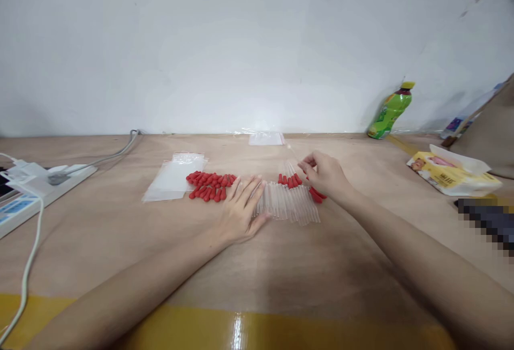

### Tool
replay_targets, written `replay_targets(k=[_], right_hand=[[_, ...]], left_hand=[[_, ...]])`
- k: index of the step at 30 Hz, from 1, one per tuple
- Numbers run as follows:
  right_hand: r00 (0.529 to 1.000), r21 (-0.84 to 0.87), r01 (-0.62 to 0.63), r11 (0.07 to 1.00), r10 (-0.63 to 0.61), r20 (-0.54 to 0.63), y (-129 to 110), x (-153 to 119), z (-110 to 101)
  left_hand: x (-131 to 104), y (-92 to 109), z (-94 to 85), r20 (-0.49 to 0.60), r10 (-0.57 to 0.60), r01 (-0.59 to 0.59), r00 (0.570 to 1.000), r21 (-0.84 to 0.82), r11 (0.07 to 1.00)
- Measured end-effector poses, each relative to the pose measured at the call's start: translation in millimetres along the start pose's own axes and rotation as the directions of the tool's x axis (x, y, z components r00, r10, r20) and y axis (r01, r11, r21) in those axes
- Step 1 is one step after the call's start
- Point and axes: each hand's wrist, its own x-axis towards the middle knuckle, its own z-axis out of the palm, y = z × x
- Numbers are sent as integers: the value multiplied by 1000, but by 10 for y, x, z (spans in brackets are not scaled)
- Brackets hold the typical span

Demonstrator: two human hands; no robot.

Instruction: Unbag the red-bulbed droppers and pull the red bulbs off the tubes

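My left hand (243,208) lies flat with its fingers stretched out. It rests between a pile of red rubber bulbs (209,180) and a row of clear dropper tubes (287,203), covering the row's left end. In a pinch, my right hand (325,172) holds a dropper (295,153), its thin clear tube pointing up and left from the fingertips. Just left of that hand lie several droppers with red bulbs (289,181) on their near ends. More red bulbs (317,196) show under the right wrist, partly hidden.
Clear plastic bags (168,181) lie left of the bulbs, and a white card (265,138) lies by the wall. At right are a green bottle (391,110), a yellow tissue pack (450,173) and a dark blurred object (488,221). A power strip (40,195) with cables sits at left.
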Motion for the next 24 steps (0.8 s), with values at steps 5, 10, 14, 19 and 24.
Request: replay_targets(k=[5,10,14,19,24], right_hand=[[874,-41,446,894,-444,-198,-20,-574,73],[794,-74,567,821,-568,-217,-138,-895,217],[772,17,615,789,-597,-219,-226,-914,266],[758,37,636,771,-614,-221,-278,-905,275],[737,23,656,754,-634,-236,-271,-906,300]], left_hand=[[-130,-60,-98,-82,71,-72,994,-13,997],[-76,31,-45,-46,195,-197,980,-36,980],[-40,91,20,-44,249,-251,968,-69,965],[-46,104,42,-63,268,-272,961,-61,960],[-64,103,30,-65,291,-296,954,-83,952]])
